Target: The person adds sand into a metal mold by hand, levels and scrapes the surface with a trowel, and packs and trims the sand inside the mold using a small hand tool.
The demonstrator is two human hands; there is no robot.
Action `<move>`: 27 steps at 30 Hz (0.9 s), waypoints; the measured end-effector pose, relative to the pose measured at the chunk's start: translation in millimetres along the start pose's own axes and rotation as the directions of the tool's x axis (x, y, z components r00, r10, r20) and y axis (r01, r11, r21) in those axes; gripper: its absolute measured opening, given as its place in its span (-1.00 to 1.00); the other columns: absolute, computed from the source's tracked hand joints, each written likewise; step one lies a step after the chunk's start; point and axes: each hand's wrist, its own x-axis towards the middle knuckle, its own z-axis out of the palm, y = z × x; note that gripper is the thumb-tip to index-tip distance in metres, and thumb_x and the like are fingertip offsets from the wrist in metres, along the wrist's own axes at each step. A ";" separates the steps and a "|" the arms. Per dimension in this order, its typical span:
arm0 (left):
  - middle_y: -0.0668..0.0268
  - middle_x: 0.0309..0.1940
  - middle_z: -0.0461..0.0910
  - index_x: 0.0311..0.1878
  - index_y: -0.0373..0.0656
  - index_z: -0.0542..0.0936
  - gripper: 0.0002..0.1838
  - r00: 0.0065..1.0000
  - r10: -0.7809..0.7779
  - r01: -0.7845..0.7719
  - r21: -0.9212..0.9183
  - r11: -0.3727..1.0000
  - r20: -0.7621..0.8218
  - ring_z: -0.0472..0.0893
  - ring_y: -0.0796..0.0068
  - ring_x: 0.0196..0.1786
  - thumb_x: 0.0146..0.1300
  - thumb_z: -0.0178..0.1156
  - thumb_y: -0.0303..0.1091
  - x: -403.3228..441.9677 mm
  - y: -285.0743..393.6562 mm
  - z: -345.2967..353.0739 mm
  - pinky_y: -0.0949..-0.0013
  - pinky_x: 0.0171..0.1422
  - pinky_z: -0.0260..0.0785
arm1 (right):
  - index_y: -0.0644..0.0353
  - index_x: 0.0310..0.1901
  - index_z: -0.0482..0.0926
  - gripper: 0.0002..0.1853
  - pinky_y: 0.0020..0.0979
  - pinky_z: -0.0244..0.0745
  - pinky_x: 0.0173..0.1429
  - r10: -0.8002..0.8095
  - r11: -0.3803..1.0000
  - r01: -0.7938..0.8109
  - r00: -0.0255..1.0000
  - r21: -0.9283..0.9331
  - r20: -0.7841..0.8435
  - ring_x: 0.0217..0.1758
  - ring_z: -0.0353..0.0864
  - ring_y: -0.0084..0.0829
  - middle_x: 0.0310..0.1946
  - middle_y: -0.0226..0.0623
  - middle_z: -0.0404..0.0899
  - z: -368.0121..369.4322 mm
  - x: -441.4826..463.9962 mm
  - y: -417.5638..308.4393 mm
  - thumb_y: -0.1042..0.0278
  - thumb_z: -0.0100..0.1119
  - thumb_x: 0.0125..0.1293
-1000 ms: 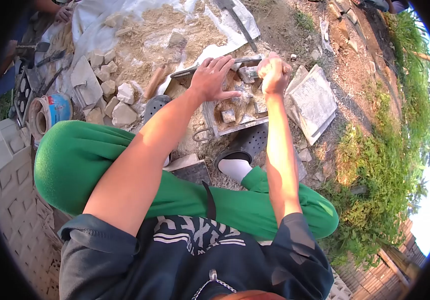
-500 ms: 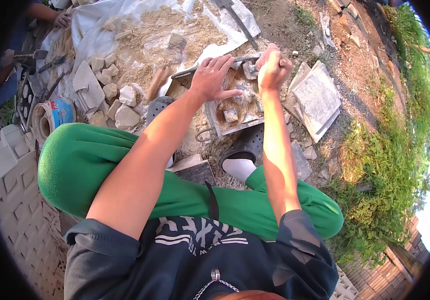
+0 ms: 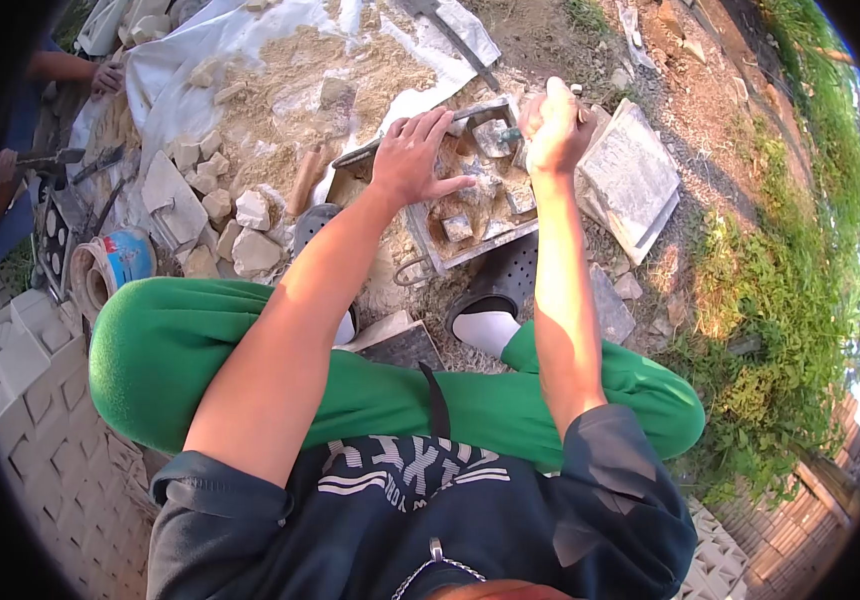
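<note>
A rectangular mould frame (image 3: 490,248) sits on the ground before me, holding sandy material and several small grey blocks (image 3: 458,228). My left hand (image 3: 412,160) lies flat over the frame's left side, its fingers stretched out and thumb pointing inward. Above the right side, my right hand (image 3: 555,130) is closed in a fist around a tool. A short greenish shaft (image 3: 510,134) shows beside that fist, reaching toward a grey block (image 3: 492,138) in the far part of the frame. The rest of the tool is hidden by the fingers, so its kind is unclear.
Sandy powder lies on a white sheet (image 3: 165,65) ahead. Broken stones (image 3: 255,250) and a wooden roller-like piece (image 3: 305,182) are left; stacked slabs (image 3: 630,175) stand right. A bucket (image 3: 128,255) is far left, near another person's hands (image 3: 107,78). Plants (image 3: 760,310) grow at right.
My right hand has shifted slightly up relative to the mould, and more of the mould's inside shows. My left hand stays on the frame. The whole view has moved a little.
</note>
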 end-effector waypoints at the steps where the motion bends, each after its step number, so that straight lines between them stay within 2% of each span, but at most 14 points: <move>1: 0.18 0.38 0.33 0.41 -0.23 0.28 0.15 1.000 0.019 -0.019 0.015 1.000 0.015 0.30 0.25 0.42 -0.02 0.10 0.59 1.5 -0.3 -0.6 0.07 0.49 0.08 | 0.11 -0.70 0.34 -0.53 -0.50 -0.02 -0.63 -0.056 0.997 0.055 0.998 -0.058 -0.018 -0.71 0.20 -0.67 -0.77 -0.51 0.27 -1.8 -6.0 8.6 0.27 0.03 0.44; 2: 0.18 0.38 0.33 0.41 -0.23 0.28 0.15 0.999 0.034 -0.034 0.007 0.999 0.023 0.30 0.25 0.42 -0.02 0.10 0.59 0.5 -0.1 -0.4 0.07 0.49 0.08 | 0.11 -0.69 0.32 -0.52 -0.52 0.01 -0.61 -0.061 0.987 0.076 0.993 -0.144 0.103 -0.70 0.20 -0.68 -0.76 -0.53 0.28 -12.8 -3.9 31.7 0.25 0.03 0.45; 4: 0.17 0.39 0.30 0.43 -0.22 0.25 0.13 0.998 0.052 -0.053 0.017 0.998 0.024 0.29 0.23 0.43 0.01 0.13 0.55 2.0 2.4 -3.4 0.05 0.53 0.03 | 0.12 -0.69 0.32 -0.51 -0.53 0.04 -0.58 0.191 0.968 -0.153 0.963 -0.197 0.189 -0.69 0.21 -0.69 -0.75 -0.53 0.28 -7.7 -1.6 10.2 0.22 0.03 0.46; 5: 0.15 0.40 0.28 0.43 -0.22 0.24 0.11 0.998 0.064 -0.065 0.038 0.997 0.017 0.28 0.22 0.44 0.05 0.10 0.55 1.6 3.7 -3.2 0.04 0.54 0.00 | 0.13 -0.68 0.33 -0.51 -0.53 0.05 -0.56 0.072 0.973 -0.029 0.981 -0.231 0.180 -0.68 0.20 -0.68 -0.74 -0.53 0.28 -9.7 -3.7 1.4 0.21 0.04 0.46; 8: 0.17 0.39 0.31 0.41 -0.19 0.30 0.09 0.995 0.101 -0.100 0.104 0.990 -0.010 0.25 0.25 0.46 0.06 0.05 0.57 0.6 1.0 7.4 0.02 0.53 0.01 | 0.15 -0.65 0.36 -0.54 -0.51 0.09 -0.57 -0.056 0.996 0.065 0.990 -0.067 0.127 -0.68 0.22 -0.67 -0.73 -0.52 0.29 -29.1 -19.3 -6.0 0.23 0.03 0.46; 10: 0.17 0.44 0.26 0.43 -0.18 0.27 0.06 0.990 0.137 -0.138 0.087 0.987 0.022 0.21 0.25 0.50 0.11 0.04 0.54 1.0 3.7 5.0 0.03 0.56 -0.04 | 0.15 -0.64 0.41 -0.56 -0.50 0.09 -0.59 0.089 0.988 -0.070 0.987 -0.139 0.131 -0.70 0.24 -0.67 -0.74 -0.52 0.33 -41.5 -19.7 11.3 0.23 0.04 0.45; 15: 0.13 0.50 0.15 0.46 -0.23 0.21 0.05 0.950 0.296 -0.303 0.071 0.950 0.096 0.11 0.20 0.55 0.16 0.05 0.48 8.3 3.7 4.5 0.07 0.62 -0.14 | 0.16 -0.62 0.47 -0.58 -0.51 0.08 -0.59 -0.060 0.981 0.062 0.998 -0.186 0.015 -0.69 0.27 -0.67 -0.74 -0.51 0.37 -56.0 -31.7 0.0 0.23 0.05 0.44; 16: 0.12 0.50 0.15 0.46 -0.26 0.19 0.07 0.922 0.368 -0.376 0.053 0.925 0.122 0.10 0.20 0.56 0.15 0.04 0.48 8.3 7.1 5.3 0.08 0.62 -0.16 | 0.16 -0.60 0.49 -0.59 -0.52 0.09 -0.58 0.089 0.965 -0.071 0.994 -0.251 0.063 -0.67 0.29 -0.67 -0.73 -0.51 0.39 -57.5 -31.8 4.1 0.23 0.05 0.44; 18: 0.06 0.51 0.11 0.47 -0.32 0.16 0.12 0.893 0.418 -0.429 0.034 0.903 0.168 0.05 0.16 0.57 0.13 0.03 0.50 12.4 14.6 8.5 0.08 0.64 -0.21 | 0.16 -0.59 0.50 -0.60 -0.51 0.13 -0.57 0.131 0.983 -0.094 0.961 -0.156 0.244 -0.66 0.31 -0.66 -0.72 -0.50 0.40 -69.7 -23.8 -3.9 0.24 0.04 0.45; 20: 0.02 0.52 0.08 0.47 -0.35 0.14 0.16 0.949 0.285 -0.298 0.087 0.951 0.131 0.02 0.13 0.58 0.11 0.03 0.52 3.2 27.2 14.2 0.08 0.64 -0.25 | 0.16 -0.59 0.50 -0.60 -0.50 0.19 -0.54 -0.106 0.944 0.146 0.983 -0.297 0.147 -0.65 0.32 -0.65 -0.71 -0.50 0.40 -67.6 -42.4 -12.6 0.20 0.06 0.43; 21: -0.01 0.51 0.08 0.47 -0.37 0.12 0.18 0.948 0.283 -0.296 0.077 0.952 0.149 0.01 0.11 0.58 0.10 0.02 0.53 5.1 27.9 13.6 0.08 0.65 -0.28 | 0.16 -0.60 0.49 -0.57 -0.50 0.27 -0.51 0.113 0.946 -0.065 0.984 -0.318 0.135 -0.64 0.33 -0.65 -0.71 -0.50 0.40 -65.1 -45.9 -10.0 0.13 0.08 0.42; 22: -0.01 0.51 0.08 0.47 -0.37 0.12 0.18 0.945 0.286 -0.300 0.075 0.951 0.155 0.01 0.11 0.58 0.10 0.02 0.53 3.2 30.5 13.5 0.08 0.65 -0.28 | 0.21 -0.55 0.53 -0.57 -0.48 0.35 -0.47 0.178 0.902 -0.056 0.952 -0.429 0.249 -0.63 0.37 -0.63 -0.69 -0.49 0.44 -68.3 -41.7 -12.7 0.07 0.11 0.40; 25: 0.01 0.52 0.07 0.48 -0.35 0.12 0.17 0.951 0.272 -0.286 0.081 0.955 0.150 0.00 0.13 0.59 0.12 -0.01 0.54 7.1 29.5 11.4 0.08 0.65 -0.29 | 0.25 -0.43 0.63 -0.58 -0.45 0.39 -0.45 0.088 0.863 0.054 0.963 -0.502 0.254 -0.59 0.43 -0.60 -0.66 -0.45 0.50 -67.8 -48.3 -22.2 0.03 0.11 0.39; 27: 0.02 0.52 0.07 0.48 -0.34 0.12 0.16 0.950 0.273 -0.290 0.100 0.952 0.151 -0.01 0.13 0.59 0.13 -0.01 0.54 9.1 29.3 11.1 0.08 0.65 -0.29 | 0.25 -0.28 0.70 -0.57 -0.41 0.37 -0.43 0.085 0.936 -0.005 0.973 -0.352 0.212 -0.56 0.49 -0.56 -0.62 -0.39 0.55 -73.8 -52.0 -22.3 -0.03 0.11 0.37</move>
